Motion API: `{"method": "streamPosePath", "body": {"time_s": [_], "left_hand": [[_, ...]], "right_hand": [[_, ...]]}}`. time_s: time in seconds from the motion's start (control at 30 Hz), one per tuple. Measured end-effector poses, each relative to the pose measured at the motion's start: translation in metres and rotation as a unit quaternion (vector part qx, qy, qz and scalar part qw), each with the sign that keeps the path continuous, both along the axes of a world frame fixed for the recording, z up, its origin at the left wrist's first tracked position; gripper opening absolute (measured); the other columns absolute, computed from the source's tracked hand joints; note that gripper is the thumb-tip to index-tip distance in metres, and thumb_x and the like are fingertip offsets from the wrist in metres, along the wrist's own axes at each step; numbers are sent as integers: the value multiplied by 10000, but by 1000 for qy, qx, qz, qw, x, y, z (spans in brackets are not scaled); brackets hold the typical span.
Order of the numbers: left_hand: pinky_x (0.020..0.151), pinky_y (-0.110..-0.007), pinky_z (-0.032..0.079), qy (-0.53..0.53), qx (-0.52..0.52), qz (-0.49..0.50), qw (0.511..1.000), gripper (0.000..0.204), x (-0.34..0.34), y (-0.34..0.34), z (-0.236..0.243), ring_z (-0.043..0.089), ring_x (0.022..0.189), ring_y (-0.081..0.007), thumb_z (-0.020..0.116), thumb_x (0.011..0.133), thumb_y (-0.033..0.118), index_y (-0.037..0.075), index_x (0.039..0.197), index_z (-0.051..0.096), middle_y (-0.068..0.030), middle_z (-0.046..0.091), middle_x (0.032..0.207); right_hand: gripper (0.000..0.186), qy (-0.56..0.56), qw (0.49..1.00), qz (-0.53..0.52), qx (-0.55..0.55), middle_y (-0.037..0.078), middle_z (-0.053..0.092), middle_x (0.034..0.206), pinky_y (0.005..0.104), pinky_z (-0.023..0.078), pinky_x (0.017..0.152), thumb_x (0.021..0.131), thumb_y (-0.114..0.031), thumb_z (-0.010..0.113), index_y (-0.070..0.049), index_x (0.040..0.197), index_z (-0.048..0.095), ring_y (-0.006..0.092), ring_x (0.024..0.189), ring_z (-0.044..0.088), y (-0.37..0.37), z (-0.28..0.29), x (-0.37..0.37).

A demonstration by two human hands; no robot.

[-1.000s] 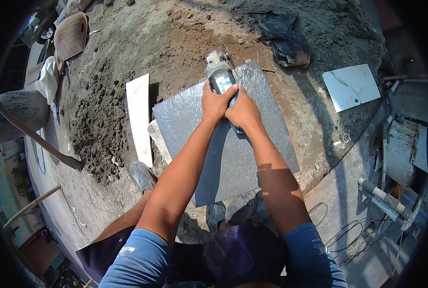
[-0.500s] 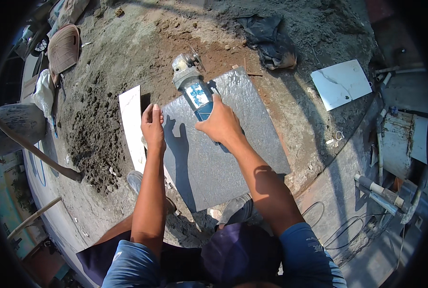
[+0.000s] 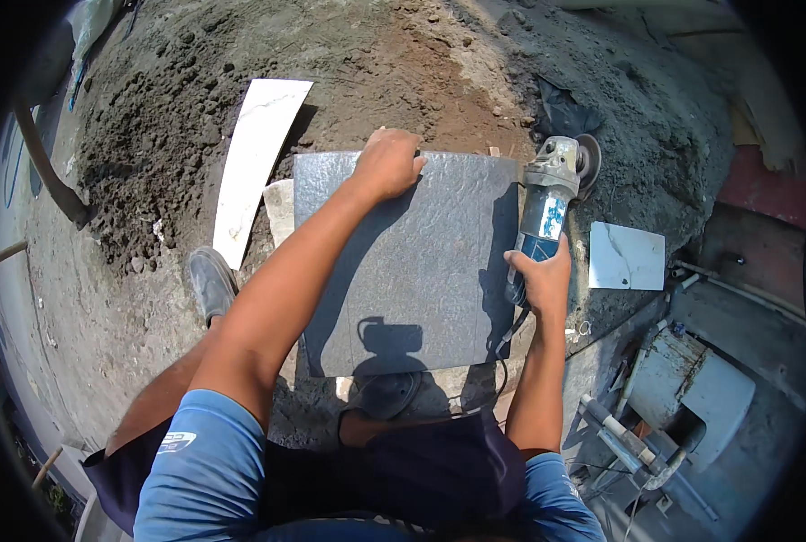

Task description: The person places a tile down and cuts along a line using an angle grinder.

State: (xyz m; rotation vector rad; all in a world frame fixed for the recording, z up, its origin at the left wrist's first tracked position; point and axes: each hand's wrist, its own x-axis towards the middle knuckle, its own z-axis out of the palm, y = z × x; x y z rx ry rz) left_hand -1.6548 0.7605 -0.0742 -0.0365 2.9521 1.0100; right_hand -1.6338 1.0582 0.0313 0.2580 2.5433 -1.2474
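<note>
My right hand (image 3: pixel 544 273) is wrapped round the blue-and-silver angle grinder (image 3: pixel 549 199), which hangs at the right edge of the grey tile with its disc upward and its cord trailing down. My left hand (image 3: pixel 390 164) has its fingers curled over the far edge of the textured grey tile (image 3: pixel 401 266). A pale slab (image 3: pixel 279 210) shows under the tile's left side. A long white tile strip (image 3: pixel 251 167) lies to its left, and a marbled white tile piece (image 3: pixel 626 256) lies to the right.
Damp loose mortar (image 3: pixel 150 199) is at the left, beside a curved wooden handle (image 3: pixel 51 167). A black plastic bag (image 3: pixel 565 108) lies at the far right of the dirt. Pipes (image 3: pixel 615 425) and a rusty white metal piece (image 3: pixel 660 379) are at the lower right. My feet are beside the tile.
My left hand has left the grinder and moved to the tile's far edge. My right hand has carried the grinder to the right. The view has shifted, and the tile now appears straighter.
</note>
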Motion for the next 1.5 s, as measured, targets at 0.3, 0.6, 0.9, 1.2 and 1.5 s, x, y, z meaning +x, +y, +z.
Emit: {"method": "streamPosePath", "body": {"time_s": [0.3,0.6,0.9,1.2,1.5], "left_hand": [[922,-506,514,-89,-16,9,996,499,-20,44,-24,684,1029,-395,668,926,481,18,1110,706,-215,735,1021],[924,-500,509,-162,-28,-28,986,492,1,60,-12,681,1033,-413,693,917,450,18,1152,697,-236,722,1077],[822,-345,544,-95,502,144,848,578,49,96,0,664,904,-250,626,1027,313,-4,1470,436,-155,644,1179],[893,-332,549,-117,514,124,841,1183,56,106,6,626,1083,-239,852,840,201,0,1594,-37,-222,560,1297],[907,-340,537,-106,470,141,865,1139,55,116,-2,619,1091,-241,831,861,228,-1,1604,-1,-220,552,1315]], "right_hand": [[638,15,996,-87,-12,47,625,891,302,530,660,692,-76,810,-11,1260,527,144,699,614,35,18,26],[683,-12,998,-67,13,110,682,998,332,551,768,638,-126,876,18,1218,546,191,846,664,7,8,45],[779,-44,997,9,67,233,713,1076,441,558,869,651,-203,854,23,1318,521,403,991,713,-44,-34,51],[676,-102,991,63,50,301,679,1143,507,532,950,718,-174,777,34,1282,468,463,1086,668,-65,-36,50],[609,-90,993,42,63,301,679,1159,514,525,967,770,-162,726,42,1288,478,457,1114,664,-64,-44,51]]}}
